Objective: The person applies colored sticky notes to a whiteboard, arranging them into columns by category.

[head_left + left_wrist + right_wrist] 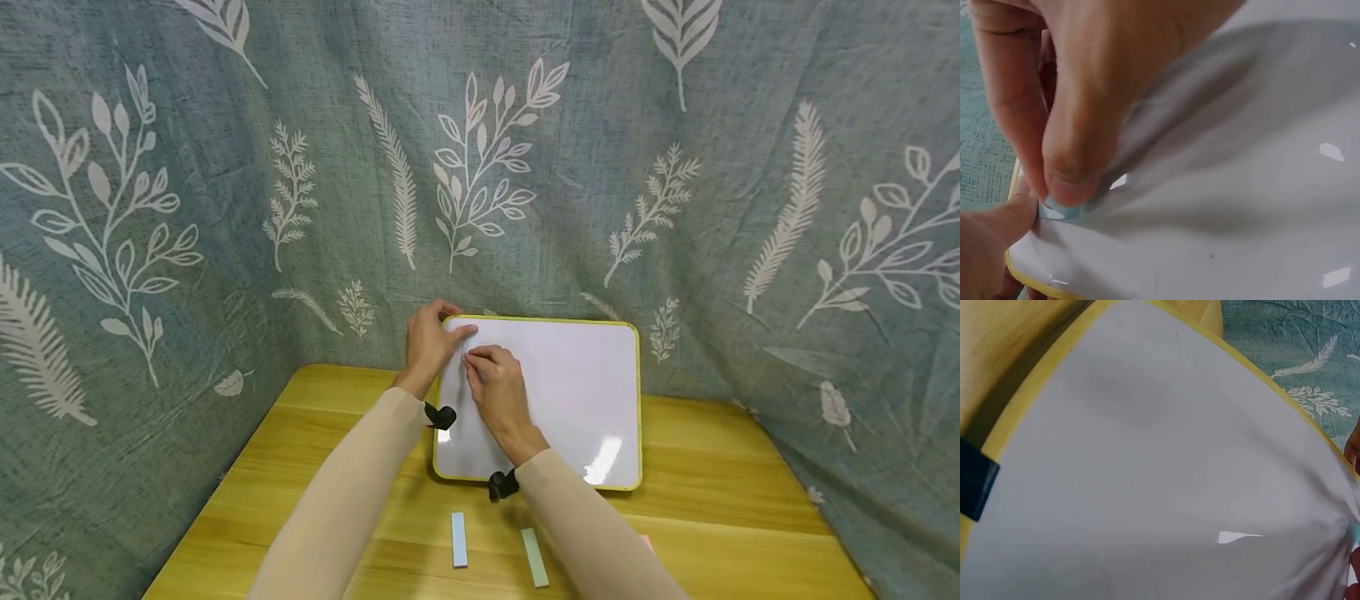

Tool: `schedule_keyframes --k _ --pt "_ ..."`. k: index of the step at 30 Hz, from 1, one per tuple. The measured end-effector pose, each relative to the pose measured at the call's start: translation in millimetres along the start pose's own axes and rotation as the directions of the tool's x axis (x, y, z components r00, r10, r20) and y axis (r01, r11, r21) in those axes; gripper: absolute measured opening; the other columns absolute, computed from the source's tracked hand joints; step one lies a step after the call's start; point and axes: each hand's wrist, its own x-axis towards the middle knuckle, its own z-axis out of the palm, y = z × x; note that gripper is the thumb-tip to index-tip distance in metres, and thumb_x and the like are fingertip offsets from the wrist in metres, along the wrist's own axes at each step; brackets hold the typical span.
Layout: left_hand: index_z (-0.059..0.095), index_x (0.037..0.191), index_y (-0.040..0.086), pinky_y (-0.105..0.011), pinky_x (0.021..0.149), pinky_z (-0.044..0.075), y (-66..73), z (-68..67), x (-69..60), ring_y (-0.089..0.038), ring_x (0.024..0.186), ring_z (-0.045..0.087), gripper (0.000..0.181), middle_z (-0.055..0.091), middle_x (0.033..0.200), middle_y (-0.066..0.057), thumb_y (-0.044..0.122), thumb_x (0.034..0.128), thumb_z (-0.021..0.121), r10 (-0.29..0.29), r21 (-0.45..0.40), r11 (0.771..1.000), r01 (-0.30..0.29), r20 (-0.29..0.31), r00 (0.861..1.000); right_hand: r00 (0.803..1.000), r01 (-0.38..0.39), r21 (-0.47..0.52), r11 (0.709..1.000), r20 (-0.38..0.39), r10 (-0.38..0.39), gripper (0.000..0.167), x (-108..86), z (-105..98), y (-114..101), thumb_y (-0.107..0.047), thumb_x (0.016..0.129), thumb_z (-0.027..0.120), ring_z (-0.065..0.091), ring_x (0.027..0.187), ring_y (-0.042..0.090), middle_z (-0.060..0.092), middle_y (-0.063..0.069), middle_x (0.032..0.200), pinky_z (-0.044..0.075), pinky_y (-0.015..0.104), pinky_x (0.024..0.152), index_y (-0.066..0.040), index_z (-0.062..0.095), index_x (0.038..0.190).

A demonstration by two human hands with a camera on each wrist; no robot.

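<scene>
A whiteboard (pixel 570 392) with a yellow rim stands leaning against the curtain. My left hand (pixel 431 346) grips its upper left corner, with the thumb on the white face and fingers behind the edge. My right hand (pixel 498 392) is at the face just beside that thumb. Between its thumb and fingertip it pinches a small light-blue piece (pixel 1063 209), which touches the board near the edge in the left wrist view. The fingers hide most of this piece, so its full shape cannot be told. In the right wrist view, only fingertips (pixel 1354 575) show at the right border.
On the wooden table (pixel 712 467) in front of the board lie a light-blue strip (pixel 459 540) and a pale green strip (pixel 535 558). A pink piece (pixel 647 543) shows partly beside the right sleeve. A patterned curtain (pixel 330 208) surrounds the table at the back and sides.
</scene>
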Motion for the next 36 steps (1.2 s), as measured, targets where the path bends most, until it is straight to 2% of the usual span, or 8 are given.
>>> schedule_keyframes --k 3,6,9,12,20,26,32,36 --pt "0.086 0.124 0.014 -0.053 0.113 0.06 1.7 -2.0 3.6 -0.038 0.131 0.077 0.033 0.085 0.135 -0.013 0.029 0.0977 0.099 -0.019 -0.023 1.0 0.019 -0.007 1.0 1.0 -0.005 -0.014 1.0 0.019 0.006 0.008 4.0 -2.4 -3.3 0.002 0.095 0.094 0.081 0.099 0.034 0.085 0.01 0.107 0.066 0.05 0.083 0.0 0.093 0.103" --pt "0.088 0.123 0.015 -0.051 0.104 0.061 3.0 -5.8 6.5 -0.037 0.125 0.076 0.026 0.086 0.132 -0.01 0.026 0.1006 0.095 -0.03 -0.049 0.998 0.03 -0.012 0.999 1.0 -0.004 -0.019 1.0 0.028 0.005 0.006 7.3 -2.7 -3.9 0.0 0.097 0.092 0.082 0.099 0.035 0.085 0.01 0.107 0.066 0.05 0.085 -0.001 0.093 0.103" --pt "0.089 0.125 0.018 -0.047 0.092 0.061 3.4 -9.8 6.7 -0.035 0.111 0.078 0.023 0.086 0.13 -0.007 0.024 0.1029 0.093 -0.017 -0.051 0.999 0.016 -0.015 1.0 0.999 -0.004 -0.032 0.999 0.034 0.005 0.005 9.4 -3.9 -4.7 0.0 0.098 0.092 0.082 0.099 0.035 0.086 0.01 0.106 0.066 0.051 0.086 -0.001 0.093 0.102" --pt "0.09 0.128 0.019 -0.045 0.086 0.063 2.8 -12.5 4.3 -0.033 0.102 0.08 0.023 0.085 0.132 -0.008 0.021 0.1058 0.089 0.008 -0.044 0.999 -0.009 -0.011 1.0 0.999 -0.01 -0.047 0.999 0.048 0.012 0.005 8.6 -6.5 -6.4 -0.001 0.098 0.092 0.082 0.098 0.034 0.086 0.009 0.107 0.067 0.05 0.085 -0.003 0.093 0.102" --pt "0.085 0.143 0.017 -0.053 0.092 0.071 -3.5 -20.4 -9.1 -0.035 0.109 0.086 0.032 0.083 0.144 -0.011 0.013 0.1112 0.081 0.068 -0.043 0.997 -0.067 0.017 0.998 0.997 -0.029 -0.045 0.999 0.063 0.032 0.005 -1.5 -13.6 -10.0 -0.005 0.097 0.094 0.081 0.097 0.034 0.086 0.009 0.106 0.067 0.049 0.084 -0.004 0.093 0.102" --pt "0.078 0.153 0.02 -0.051 0.091 0.071 -11.4 -25.6 -25.0 -0.034 0.112 0.086 0.041 0.08 0.151 -0.009 0.015 0.113 0.079 0.087 0.025 0.996 -0.088 0.03 0.996 0.994 -0.061 -0.029 0.998 0.087 0.064 0.008 -11.5 -22.5 -12.5 -0.005 0.097 0.094 0.081 0.099 0.033 0.086 0.008 0.109 0.067 0.05 0.086 -0.004 0.093 0.105" --pt "0.076 0.155 0.021 -0.05 0.089 0.071 -18.3 -28.7 -38.8 -0.032 0.114 0.085 0.042 0.081 0.151 -0.005 0.02 0.1126 0.08 0.092 0.057 0.994 -0.094 0.038 0.995 0.994 -0.069 -0.021 0.997 0.085 0.071 0.009 -22.6 -29.2 -14.2 -0.006 0.096 0.095 0.081 0.1 0.032 0.087 0.006 0.11 0.066 0.05 0.083 -0.006 0.094 0.105" --pt "0.076 0.155 0.018 -0.05 0.088 0.071 -23.7 -30.8 -46.3 -0.033 0.113 0.086 0.044 0.082 0.149 -0.007 0.021 0.1114 0.082 0.108 0.062 0.992 -0.111 0.042 0.993 0.993 -0.07 -0.02 0.997 0.089 0.072 0.008 -28.4 -32.6 -16.2 -0.007 0.096 0.095 0.081 0.1 0.031 0.087 0.005 0.11 0.067 0.049 0.085 -0.006 0.094 0.104"
